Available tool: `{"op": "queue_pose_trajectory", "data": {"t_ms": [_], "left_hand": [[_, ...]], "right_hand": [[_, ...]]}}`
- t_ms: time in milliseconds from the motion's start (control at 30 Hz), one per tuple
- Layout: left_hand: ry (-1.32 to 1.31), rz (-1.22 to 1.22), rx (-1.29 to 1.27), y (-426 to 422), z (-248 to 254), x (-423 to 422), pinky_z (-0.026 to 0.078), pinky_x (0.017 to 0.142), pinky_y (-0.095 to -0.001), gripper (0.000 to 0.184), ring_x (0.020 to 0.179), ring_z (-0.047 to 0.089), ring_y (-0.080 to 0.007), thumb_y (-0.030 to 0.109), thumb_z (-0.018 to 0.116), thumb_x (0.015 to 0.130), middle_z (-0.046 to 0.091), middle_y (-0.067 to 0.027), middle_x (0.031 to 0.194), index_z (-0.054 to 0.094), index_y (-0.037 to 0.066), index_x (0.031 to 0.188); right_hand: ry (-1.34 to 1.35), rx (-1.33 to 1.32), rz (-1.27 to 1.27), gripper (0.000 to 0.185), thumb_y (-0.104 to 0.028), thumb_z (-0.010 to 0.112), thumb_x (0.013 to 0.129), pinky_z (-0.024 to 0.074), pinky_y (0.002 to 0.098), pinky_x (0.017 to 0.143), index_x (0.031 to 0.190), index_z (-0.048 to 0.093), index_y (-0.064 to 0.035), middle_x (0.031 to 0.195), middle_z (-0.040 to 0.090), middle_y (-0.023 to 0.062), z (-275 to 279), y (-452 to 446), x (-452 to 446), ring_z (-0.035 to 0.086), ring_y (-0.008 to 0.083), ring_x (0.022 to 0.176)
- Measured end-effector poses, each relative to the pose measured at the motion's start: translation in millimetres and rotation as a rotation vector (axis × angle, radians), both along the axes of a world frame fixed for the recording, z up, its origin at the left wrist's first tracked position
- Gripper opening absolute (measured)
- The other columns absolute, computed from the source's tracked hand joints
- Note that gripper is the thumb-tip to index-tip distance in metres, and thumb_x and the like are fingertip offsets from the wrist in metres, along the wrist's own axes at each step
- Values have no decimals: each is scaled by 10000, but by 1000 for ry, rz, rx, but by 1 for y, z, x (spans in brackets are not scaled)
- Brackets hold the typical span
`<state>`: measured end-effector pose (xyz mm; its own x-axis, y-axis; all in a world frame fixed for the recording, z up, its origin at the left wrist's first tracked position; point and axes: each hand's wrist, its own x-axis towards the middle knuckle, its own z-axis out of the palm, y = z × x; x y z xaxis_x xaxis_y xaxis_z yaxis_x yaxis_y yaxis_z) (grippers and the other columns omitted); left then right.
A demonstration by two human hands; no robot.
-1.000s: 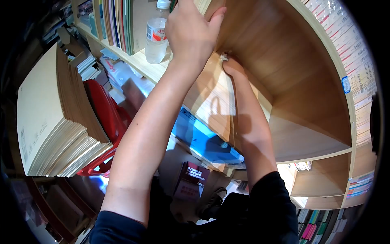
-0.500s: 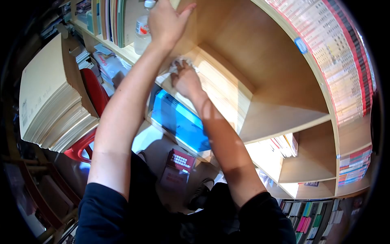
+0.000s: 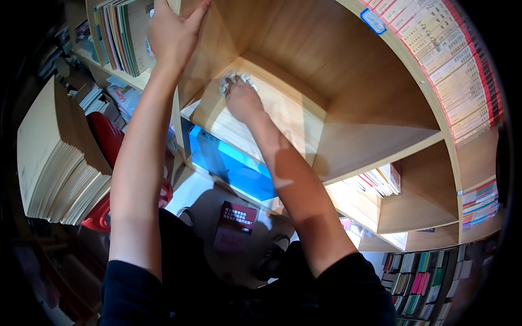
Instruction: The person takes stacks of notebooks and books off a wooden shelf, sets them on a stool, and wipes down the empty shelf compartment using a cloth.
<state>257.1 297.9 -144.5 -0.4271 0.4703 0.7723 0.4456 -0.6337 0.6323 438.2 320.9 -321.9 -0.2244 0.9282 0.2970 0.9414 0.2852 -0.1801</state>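
Smooth pale wood shelf [image 3: 283, 108], right hand [image 3: 243, 101] gripping crumpled whitish cloth [image 3: 249, 81], left hand [image 3: 173, 35] at upright panel [image 3: 202, 60], grip unclear.

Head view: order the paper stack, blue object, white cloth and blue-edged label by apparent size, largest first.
1. Paper stack
2. Blue object
3. White cloth and blue-edged label: too alike to rank; right hand partly hides the cloth.

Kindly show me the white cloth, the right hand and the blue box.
White cloth [image 3: 223, 85]: head view, its left edge.
Right hand [image 3: 244, 102]: head view, back of hand.
Blue box [image 3: 231, 164]: head view, its middle.
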Motion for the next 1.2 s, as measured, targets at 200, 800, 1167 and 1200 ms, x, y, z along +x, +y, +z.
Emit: {"op": "queue_pose_trajectory", "data": {"t_ms": [200,800,1167,1200], "left_hand": [[36,41,76,10,-3,-1,517,721,-410,523,859,682,-376,228,795,777,669,-259,934,516,-31,1135],[62,46,41,17,-11,-6,504,672,-433,507,753,656,-413,412,798,773,671,-213,788,535,11,940],[67,65,-121,15,-10,-7,514,743,-407,541,840,684,-364,460,790,770,698,-183,896,578,21,1002],[63,71,-106,16,-11,-8,513,737,-406,539,830,683,-362,464,791,767,696,-181,885,579,25,998]], "right_hand": [[4,-36,-116,427,-202,405,961,328,413,1129,1339,547,-62,1451,453,188,4,72,39,409,345,1357],[11,-151,-566,525,-372,421,974,331,498,1103,1439,421,-129,1499,403,131,15,60,89,369,369,1372],[-76,-72,-257,564,-291,411,939,255,502,1151,1455,417,-64,1549,298,222,-3,-85,-12,300,423,1411],[-73,-73,-270,564,-291,411,939,255,502,1151,1455,417,-64,1549,298,222,2,-102,-19,300,423,1411]]}}
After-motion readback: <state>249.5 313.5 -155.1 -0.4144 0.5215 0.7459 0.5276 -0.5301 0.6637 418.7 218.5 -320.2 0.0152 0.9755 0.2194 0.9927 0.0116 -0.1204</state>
